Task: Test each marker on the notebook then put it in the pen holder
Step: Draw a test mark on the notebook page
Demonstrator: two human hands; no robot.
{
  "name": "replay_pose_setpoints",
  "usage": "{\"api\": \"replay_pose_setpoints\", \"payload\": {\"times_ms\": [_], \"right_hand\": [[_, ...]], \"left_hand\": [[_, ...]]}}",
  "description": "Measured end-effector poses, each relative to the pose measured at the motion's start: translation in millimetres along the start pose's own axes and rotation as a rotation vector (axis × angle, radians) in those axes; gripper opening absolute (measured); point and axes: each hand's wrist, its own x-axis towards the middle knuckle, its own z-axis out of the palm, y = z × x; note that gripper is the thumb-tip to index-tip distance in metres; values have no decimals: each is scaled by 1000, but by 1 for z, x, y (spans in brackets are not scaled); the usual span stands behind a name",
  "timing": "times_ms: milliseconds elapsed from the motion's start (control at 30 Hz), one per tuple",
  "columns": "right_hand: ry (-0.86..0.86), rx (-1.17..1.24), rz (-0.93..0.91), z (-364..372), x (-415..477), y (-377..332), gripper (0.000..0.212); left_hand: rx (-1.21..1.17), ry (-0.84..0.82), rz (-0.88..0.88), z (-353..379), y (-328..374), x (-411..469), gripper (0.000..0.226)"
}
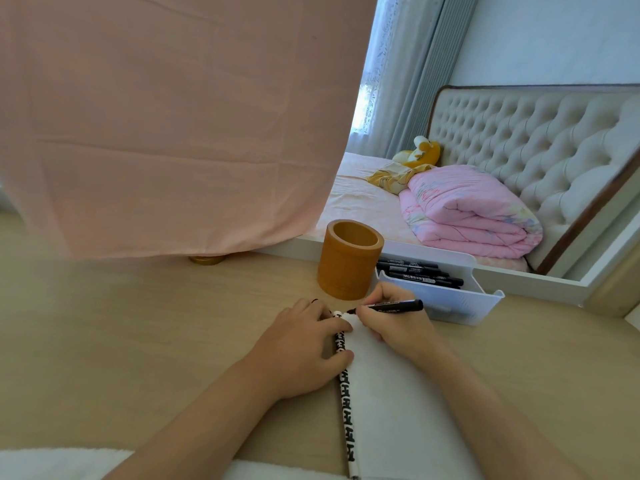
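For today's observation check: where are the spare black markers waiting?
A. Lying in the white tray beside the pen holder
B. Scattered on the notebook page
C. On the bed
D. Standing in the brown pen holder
A: the spare markers lie stacked in the white tray, right of the pen holder, in which no marker shows.

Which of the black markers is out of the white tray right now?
The marker in the right hand, tip at the notebook; the others lie in the tray.
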Motion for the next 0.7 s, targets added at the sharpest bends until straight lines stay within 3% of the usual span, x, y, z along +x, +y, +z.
{"api": "replay_pose_setpoints", "payload": {"times_ms": [700], "right_hand": [[-32, -64, -63, -1, 4, 9, 15]], "left_hand": [[8, -41, -23, 0, -1, 3, 49]]}}
